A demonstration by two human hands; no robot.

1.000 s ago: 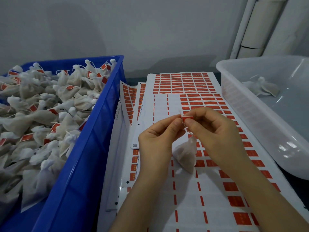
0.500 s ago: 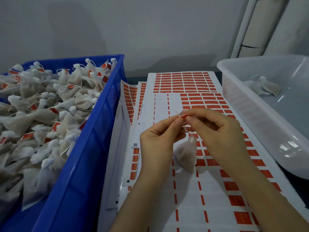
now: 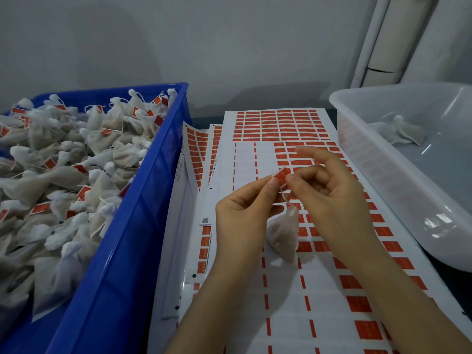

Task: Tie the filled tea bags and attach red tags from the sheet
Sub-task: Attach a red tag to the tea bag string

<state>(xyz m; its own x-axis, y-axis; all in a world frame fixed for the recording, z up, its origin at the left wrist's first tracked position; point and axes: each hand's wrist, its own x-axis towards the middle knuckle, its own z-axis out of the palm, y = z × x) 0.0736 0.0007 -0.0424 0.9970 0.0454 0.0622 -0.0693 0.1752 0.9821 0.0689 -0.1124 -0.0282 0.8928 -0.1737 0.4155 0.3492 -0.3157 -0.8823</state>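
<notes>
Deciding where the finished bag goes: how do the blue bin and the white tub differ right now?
The blue bin on the left is opaque and heaped with tea bags, many carrying red tags. The white tub on the right is translucent and holds only a small clump of bags, with no red tag visible on them. Both are open-topped plastic containers flanking the tag sheet.

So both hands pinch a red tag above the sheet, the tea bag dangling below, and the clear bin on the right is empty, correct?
Not empty: the head view shows the clear bin holding a few tea bags. The rest stands: left hand and right hand pinch the red tag.
</notes>
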